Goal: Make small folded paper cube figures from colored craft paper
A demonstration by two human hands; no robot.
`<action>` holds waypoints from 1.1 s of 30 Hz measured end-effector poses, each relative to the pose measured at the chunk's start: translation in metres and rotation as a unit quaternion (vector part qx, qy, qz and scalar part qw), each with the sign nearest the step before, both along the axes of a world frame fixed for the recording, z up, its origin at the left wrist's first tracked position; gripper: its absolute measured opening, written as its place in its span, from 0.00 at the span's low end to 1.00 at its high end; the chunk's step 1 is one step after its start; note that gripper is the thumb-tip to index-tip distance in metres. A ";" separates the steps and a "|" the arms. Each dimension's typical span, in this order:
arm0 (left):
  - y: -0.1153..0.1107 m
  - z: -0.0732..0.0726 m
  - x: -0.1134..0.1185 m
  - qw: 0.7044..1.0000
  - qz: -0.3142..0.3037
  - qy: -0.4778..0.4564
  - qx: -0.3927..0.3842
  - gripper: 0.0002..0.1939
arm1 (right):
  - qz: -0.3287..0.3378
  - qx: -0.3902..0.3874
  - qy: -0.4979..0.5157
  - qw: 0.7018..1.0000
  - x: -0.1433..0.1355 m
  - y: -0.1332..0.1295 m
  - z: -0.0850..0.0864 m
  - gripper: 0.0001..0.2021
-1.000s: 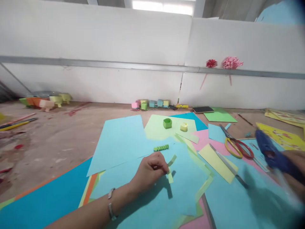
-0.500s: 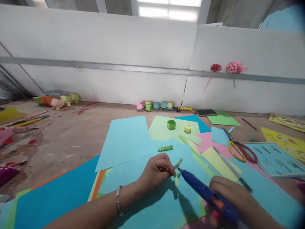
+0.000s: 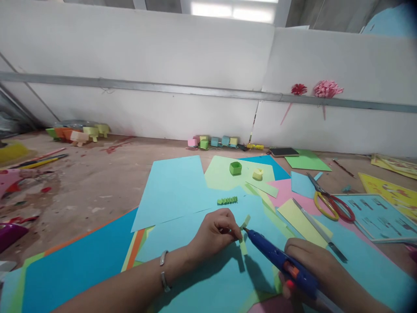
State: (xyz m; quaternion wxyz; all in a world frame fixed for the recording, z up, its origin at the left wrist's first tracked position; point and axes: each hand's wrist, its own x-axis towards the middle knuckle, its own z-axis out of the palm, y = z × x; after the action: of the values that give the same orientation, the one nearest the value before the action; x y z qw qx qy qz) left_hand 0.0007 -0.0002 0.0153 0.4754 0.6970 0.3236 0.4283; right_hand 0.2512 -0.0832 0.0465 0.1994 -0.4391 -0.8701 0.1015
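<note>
Blue glue gun (image 3: 269,251) at a pale green paper strip (image 3: 244,248), just below centre frame.
Left hand (image 3: 216,230) pinches the strip; right hand (image 3: 312,261) grips the gun, lower right. The pleated green strip (image 3: 227,200) above looks folded already; this one seems unattached. Pinching hides its middle; I can't tell whether they touch.

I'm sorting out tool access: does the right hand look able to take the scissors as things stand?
Probably not without freeing itself first: the right hand holds the blue hot-glue gun, and the knife lies between it and the scissors.
</note>
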 end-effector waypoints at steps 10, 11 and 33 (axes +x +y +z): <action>0.001 -0.001 -0.001 1.000 -0.006 -0.004 -0.009 0.10 | 0.003 0.006 0.009 1.000 -0.001 0.004 0.005 0.16; 0.001 -0.001 -0.001 1.000 -0.006 -0.003 -0.011 0.09 | 0.005 0.006 0.008 1.000 -0.001 0.004 0.005 0.16; -0.010 0.004 0.008 0.988 -0.008 -0.018 -0.154 0.13 | -0.140 -0.270 0.428 0.851 -0.055 0.034 -0.019 0.30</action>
State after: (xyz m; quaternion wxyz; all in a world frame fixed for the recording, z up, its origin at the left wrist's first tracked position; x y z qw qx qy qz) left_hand 0.0086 -0.0098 0.0191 0.5867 0.6099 0.3715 0.3819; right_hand 0.1963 -0.0496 0.0273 0.4377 -0.5057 -0.5665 0.4815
